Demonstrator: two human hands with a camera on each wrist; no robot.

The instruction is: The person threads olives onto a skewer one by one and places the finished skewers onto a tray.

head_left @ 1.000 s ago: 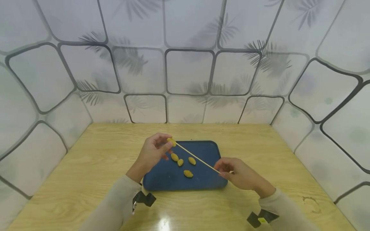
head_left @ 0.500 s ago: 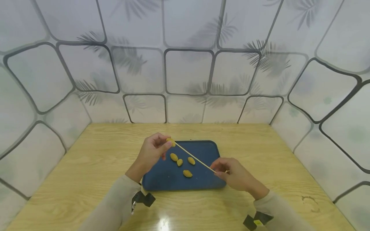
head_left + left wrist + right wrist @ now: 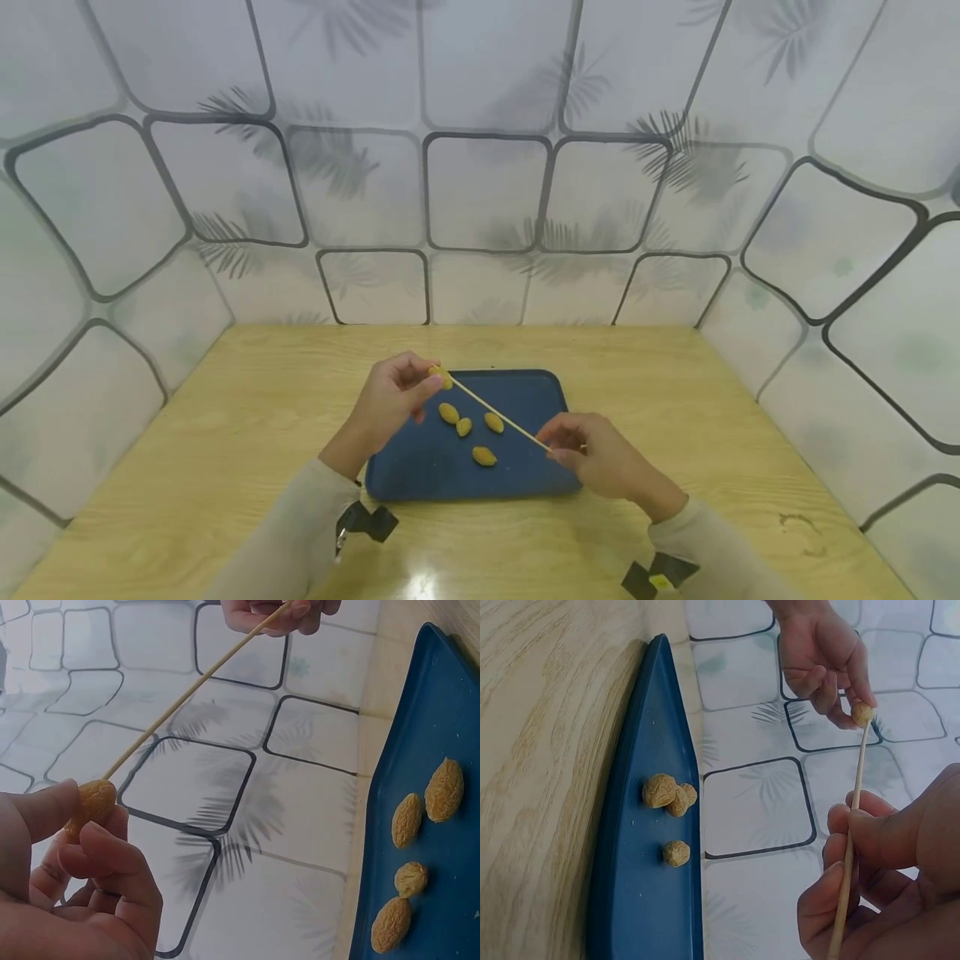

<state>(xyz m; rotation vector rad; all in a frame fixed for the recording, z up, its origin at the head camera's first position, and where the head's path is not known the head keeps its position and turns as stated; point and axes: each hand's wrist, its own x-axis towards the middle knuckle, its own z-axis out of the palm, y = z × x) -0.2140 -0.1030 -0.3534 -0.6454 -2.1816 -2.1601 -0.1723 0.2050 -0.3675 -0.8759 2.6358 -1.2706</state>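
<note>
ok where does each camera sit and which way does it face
Head: worn on the head, looking forward and down at the blue tray; left hand, right hand and both sleeves show.
Left wrist: on that wrist, looking at the left hand pinching a wrinkled piece; the right hand shows at the top.
Right wrist: on that wrist, looking along the stick in the right hand toward the left hand.
Both wrist views share the stick, blue tray and both hands.

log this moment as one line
left hand: pinches yellow piece | right hand: holds thin stick | stick end: meets piece | blue tray: four more pieces
</note>
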